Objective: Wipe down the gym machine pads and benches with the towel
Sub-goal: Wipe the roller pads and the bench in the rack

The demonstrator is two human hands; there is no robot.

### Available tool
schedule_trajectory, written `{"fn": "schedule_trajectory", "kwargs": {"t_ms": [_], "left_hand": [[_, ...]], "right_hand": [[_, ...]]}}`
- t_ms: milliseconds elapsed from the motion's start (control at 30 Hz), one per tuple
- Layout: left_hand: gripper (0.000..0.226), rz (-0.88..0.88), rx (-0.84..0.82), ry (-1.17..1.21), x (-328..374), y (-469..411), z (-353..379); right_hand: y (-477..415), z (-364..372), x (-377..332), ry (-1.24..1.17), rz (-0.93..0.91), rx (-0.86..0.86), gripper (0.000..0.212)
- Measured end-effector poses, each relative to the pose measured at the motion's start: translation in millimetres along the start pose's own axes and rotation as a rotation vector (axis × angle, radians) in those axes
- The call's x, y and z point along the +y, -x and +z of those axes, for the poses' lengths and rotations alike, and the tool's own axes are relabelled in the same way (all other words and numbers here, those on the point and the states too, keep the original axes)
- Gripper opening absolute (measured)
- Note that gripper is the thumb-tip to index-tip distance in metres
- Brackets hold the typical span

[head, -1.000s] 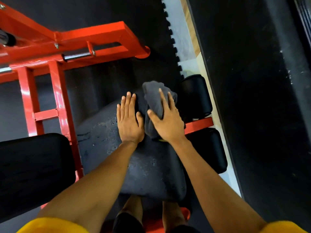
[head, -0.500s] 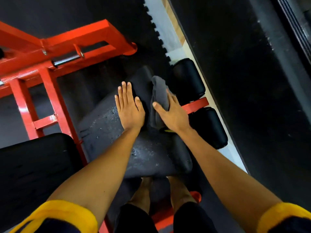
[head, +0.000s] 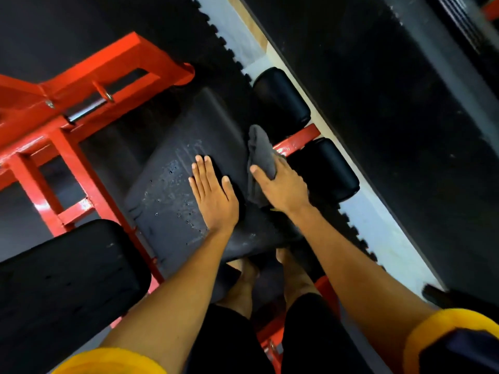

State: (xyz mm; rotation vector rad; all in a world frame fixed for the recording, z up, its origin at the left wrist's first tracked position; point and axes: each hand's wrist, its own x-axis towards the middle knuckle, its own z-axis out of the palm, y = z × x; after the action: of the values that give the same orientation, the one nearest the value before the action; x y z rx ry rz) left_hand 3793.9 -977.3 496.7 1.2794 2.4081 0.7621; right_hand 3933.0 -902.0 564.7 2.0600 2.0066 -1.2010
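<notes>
A dark grey seat pad [head: 172,190] with wet specks on it fills the middle of the view. My left hand [head: 213,193] lies flat on it, fingers straight and together. A dark grey towel [head: 260,149] is bunched along the pad's right edge. My right hand [head: 283,184] holds the towel there, thumb stretched along the pad's top and fingers bent over the towel and down the side, where their tips are hidden.
Two black roller pads [head: 280,101] [head: 324,168] sit on a red bar just right of the seat. The red steel frame [head: 89,85] runs along the left. A larger black pad [head: 62,279] is at lower left. My bare feet [head: 243,279] stand below the seat.
My right hand has slid the towel from the top of the pad to its right edge, and its fingers now bend over the side. My left hand stays flat on the pad.
</notes>
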Motion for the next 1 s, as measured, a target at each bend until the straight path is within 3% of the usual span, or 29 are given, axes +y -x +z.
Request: {"fn": "schedule_trajectory", "kwargs": {"t_ms": [100,167,233,333,433,500,600,700,900,1000], "left_hand": [[0.059,0.014,-0.010,0.034,-0.4,9.0,1.9],[0.058,0.035,-0.023,0.044,0.0,20.3,2.5],[0.058,0.050,-0.030,0.042,2.3,33.9,1.3],[0.058,0.056,-0.049,0.062,4.0,51.7,0.6],[0.059,0.059,-0.055,0.063,4.9,61.6,0.1],[0.059,0.066,-0.044,0.049,3.4,64.9,1.0],[0.059,0.063,-0.018,0.008,0.7,64.0,6.9],[0.059,0.085,0.004,-0.006,-0.9,65.5,9.2],[0.059,0.081,0.036,-0.021,0.8,64.4,11.5],[0.060,0.084,0.043,-0.029,2.4,63.5,10.5]], "right_hand": [[50.2,19.7,30.6,0.202,-0.346,0.213,0.074],[67.5,25.6,58.5,0.224,-0.416,0.265,0.072],[70.1,17.7,72.8,0.117,-0.255,0.177,0.072],[49.6,-0.1,82.8,-0.291,0.145,-0.044,0.065],[37.3,-5.3,71.6,-0.342,0.283,-0.105,0.066],[49.1,6.2,63.8,-0.248,0.210,0.006,0.062],[89.0,25.0,66.0,-0.027,-0.104,0.221,0.068],[114.4,38.1,87.1,0.064,-0.260,0.278,0.072],[81.1,3.8,100.0,-0.444,0.047,-0.093,0.086],[46.5,-11.6,91.4,-0.553,0.173,-0.313,0.095]]}}
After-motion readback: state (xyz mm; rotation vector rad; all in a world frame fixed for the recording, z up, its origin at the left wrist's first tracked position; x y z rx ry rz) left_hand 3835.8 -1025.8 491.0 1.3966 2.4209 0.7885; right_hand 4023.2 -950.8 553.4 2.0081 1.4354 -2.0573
